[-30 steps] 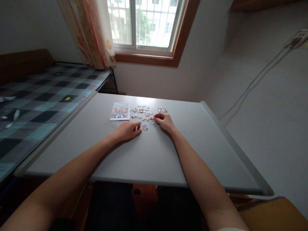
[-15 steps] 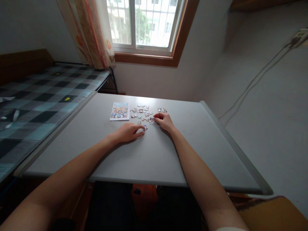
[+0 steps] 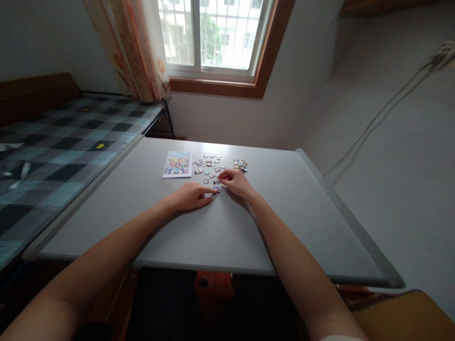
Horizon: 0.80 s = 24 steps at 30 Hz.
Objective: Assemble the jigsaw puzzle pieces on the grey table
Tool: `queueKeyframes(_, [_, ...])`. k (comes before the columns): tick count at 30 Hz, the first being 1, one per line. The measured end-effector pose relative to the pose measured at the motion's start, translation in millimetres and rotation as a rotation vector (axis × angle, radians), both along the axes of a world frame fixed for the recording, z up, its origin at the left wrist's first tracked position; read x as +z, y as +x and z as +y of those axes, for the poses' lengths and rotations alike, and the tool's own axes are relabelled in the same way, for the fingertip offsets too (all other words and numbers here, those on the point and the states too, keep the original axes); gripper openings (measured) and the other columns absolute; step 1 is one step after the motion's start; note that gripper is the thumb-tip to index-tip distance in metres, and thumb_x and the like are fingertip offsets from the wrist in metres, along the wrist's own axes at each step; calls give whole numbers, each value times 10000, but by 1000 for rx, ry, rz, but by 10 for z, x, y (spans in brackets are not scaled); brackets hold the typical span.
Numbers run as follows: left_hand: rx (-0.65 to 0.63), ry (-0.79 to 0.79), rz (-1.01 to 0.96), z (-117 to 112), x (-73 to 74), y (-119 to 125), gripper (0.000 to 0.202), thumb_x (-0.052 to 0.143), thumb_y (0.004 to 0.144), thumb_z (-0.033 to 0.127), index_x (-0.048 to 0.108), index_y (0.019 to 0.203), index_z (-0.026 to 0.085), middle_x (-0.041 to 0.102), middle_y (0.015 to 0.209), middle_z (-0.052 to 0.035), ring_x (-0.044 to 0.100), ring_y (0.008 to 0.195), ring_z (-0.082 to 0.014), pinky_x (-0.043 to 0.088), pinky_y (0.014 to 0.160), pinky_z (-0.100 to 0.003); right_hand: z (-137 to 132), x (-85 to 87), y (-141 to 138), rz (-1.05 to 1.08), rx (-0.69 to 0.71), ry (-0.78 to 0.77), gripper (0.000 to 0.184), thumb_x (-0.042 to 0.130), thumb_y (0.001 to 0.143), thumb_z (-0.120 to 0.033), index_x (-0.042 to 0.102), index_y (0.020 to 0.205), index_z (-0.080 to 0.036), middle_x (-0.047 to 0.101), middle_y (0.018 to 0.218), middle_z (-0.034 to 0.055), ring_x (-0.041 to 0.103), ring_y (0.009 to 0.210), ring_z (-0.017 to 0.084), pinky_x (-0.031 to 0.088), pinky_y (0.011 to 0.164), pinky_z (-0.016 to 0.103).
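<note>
My left hand [image 3: 192,196] rests on the white table, its index fingertip pressed onto a small blue-purple puzzle piece [image 3: 215,188] and the thumb just nearer me. Closed in a pinch, my right hand [image 3: 235,181] has a puzzle piece [image 3: 216,182] at its fingertips, directly beyond the blue-purple one. Whether the two pieces interlock is too small to tell. Loose puzzle pieces [image 3: 209,164] are scattered beyond both hands. A denser pile of pieces [image 3: 241,164] lies behind my right hand. Left of the scattered pieces is a printed picture sheet [image 3: 177,165] with a colourful cartoon scene.
The white table [image 3: 220,237] has raised side edges. A bed with a checked cover [image 3: 106,125] adjoins its left side. Behind stand a window [image 3: 213,38] and an orange curtain [image 3: 135,52]. Cables [image 3: 377,121] hang along the right wall.
My right hand has moved left and slightly nearer me, bringing a puzzle piece up to the one under my left fingertip. My left hand has barely shifted.
</note>
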<state>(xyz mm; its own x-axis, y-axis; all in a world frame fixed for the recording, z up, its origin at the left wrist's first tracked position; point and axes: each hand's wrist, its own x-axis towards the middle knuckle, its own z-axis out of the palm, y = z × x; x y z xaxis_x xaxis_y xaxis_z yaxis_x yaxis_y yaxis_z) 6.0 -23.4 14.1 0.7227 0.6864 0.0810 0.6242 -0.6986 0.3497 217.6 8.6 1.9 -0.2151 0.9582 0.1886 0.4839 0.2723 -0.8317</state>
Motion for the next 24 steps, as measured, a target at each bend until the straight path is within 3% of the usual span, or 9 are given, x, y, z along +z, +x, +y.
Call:
queueKeyframes(11, [3, 11, -12, 6, -21, -2, 391, 479, 913, 418, 638, 1241, 274, 622, 583, 20, 502, 526, -111, 303, 579, -236, -72, 1, -68, -91, -31, -36, 134, 625, 730, -78, 722, 799, -139, 716, 761, 45, 621, 674, 124, 472, 642, 227])
queueKeyframes(24, [9, 7, 4, -8, 17, 7, 406, 468, 911, 429, 641, 1241, 267, 637, 606, 10, 529, 543, -116, 327, 590, -234, -100, 15, -83, -169, -20, 24, 161, 616, 764, -85, 748, 778, -176, 727, 757, 35, 622, 680, 134, 477, 696, 247])
